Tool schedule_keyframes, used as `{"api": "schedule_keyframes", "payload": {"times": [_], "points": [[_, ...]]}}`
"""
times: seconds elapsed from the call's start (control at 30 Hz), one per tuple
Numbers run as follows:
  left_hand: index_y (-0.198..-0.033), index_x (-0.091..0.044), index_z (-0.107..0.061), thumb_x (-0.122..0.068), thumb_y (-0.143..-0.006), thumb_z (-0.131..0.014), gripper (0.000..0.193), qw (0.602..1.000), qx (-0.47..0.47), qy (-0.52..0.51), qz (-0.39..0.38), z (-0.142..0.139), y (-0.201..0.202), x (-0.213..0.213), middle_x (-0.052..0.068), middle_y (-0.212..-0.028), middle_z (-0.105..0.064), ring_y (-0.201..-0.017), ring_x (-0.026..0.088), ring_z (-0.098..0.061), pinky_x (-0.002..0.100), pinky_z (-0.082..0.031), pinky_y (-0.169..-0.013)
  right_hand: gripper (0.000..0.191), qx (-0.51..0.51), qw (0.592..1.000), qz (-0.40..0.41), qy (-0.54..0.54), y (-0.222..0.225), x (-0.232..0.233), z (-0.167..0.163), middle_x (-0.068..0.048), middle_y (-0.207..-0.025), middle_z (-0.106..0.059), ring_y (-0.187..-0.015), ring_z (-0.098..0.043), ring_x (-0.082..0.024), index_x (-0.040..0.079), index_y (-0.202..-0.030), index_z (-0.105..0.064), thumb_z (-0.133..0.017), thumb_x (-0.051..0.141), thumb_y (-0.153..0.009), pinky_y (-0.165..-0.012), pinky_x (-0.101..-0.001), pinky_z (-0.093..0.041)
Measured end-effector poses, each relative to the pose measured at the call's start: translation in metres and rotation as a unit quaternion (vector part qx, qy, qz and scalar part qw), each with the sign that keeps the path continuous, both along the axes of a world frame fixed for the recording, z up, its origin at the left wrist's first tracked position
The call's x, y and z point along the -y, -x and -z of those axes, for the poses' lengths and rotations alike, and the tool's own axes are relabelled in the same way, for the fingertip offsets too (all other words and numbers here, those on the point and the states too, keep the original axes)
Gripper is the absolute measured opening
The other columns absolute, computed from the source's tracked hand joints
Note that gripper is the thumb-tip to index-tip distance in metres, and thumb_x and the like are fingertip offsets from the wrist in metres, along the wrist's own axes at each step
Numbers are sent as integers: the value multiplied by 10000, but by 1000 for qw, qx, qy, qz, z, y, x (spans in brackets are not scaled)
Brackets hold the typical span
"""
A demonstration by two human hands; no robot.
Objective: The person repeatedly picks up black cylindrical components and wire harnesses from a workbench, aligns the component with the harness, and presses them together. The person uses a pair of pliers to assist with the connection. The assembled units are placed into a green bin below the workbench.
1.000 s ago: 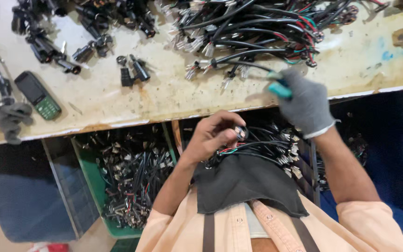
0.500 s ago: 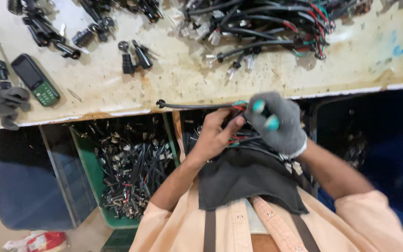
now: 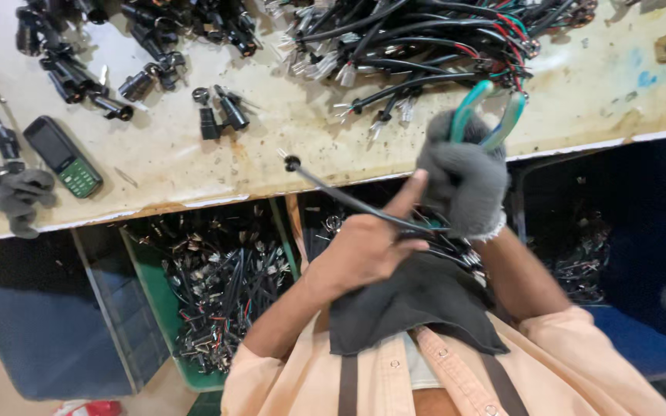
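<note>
Blur softens both hands, and the tool's working end is hidden behind the gloved right hand [image 3: 462,179], which grips teal-handled pliers [image 3: 487,115]. The bare left hand [image 3: 368,248] pinches a thin black cable [image 3: 348,200], which runs between the two hands, its free tip reaching the worktable [image 3: 217,173] edge.

Left hand [image 3: 368,250]: bare, forearm rising from lower left, fingers curled closed in a pinch, index finger extended upward toward the other hand. Right hand [image 3: 464,181]: clad in a grey knit glove, forearm bare, rising from lower right, fingers clenched into a fist-like grip. Both hands sit close together in front of the chest, nearly touching, elbows bent and tucked.
</note>
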State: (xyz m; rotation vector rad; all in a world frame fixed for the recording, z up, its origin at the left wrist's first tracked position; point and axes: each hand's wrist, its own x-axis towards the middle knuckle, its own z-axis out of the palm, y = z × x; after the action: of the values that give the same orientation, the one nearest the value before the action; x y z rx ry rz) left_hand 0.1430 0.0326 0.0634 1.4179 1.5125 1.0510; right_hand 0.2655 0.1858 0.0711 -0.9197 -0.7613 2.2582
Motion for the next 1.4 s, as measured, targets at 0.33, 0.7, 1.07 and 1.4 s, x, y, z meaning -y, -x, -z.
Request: {"api": "schedule_keyframes", "payload": {"times": [0.33,0.7,1.07,1.4], "points": [[-1163,-160,-688,-351,-971,-695,271,937,-295,182,27,14,63,22,139,-959,-735,-910,363,-698,490,-532,-801,223,457,384,-80,-798,7,-80,4,-93,-1005,-616,-737,-619,-208,66,-1047,-621,-829,87,-966,-620,-345,-464],[-1163,-50,-624,-303,-910,-741,376,739,-537,47,-404,58,158,-1,211,-1464,-486,-1421,406,-394,639,-265,-1179,200,471,515,-135,-703,-12,3,38,-103,-913,-648,-753,-668,-326,137,-1122,-658,-772,167,-960,-610,-450,-492],[-1304,-63,-564,-445,-1047,-665,471,906,274,-207,-247,39,59,-7,56,-1294,-606,-1131,134,-587,263,-493,-997,175,233,938,-106,-233,-18,-25,20,-70,-809,-642,-653,-551,-150,18,-1036,-633,-702,6,-876,-558,-286,-412],[-1350,-23,-568,-208,-1087,-596,322,967,237,2,-91,25,20,7,96,-1157,-723,-1019,152,-685,303,-563,-900,256,139,594,-300,-733,-5,-7,-17,-71,-745,-676,-668,-651,-290,131,-932,-702,-799,198,-705,-589,-396,-475]]}}
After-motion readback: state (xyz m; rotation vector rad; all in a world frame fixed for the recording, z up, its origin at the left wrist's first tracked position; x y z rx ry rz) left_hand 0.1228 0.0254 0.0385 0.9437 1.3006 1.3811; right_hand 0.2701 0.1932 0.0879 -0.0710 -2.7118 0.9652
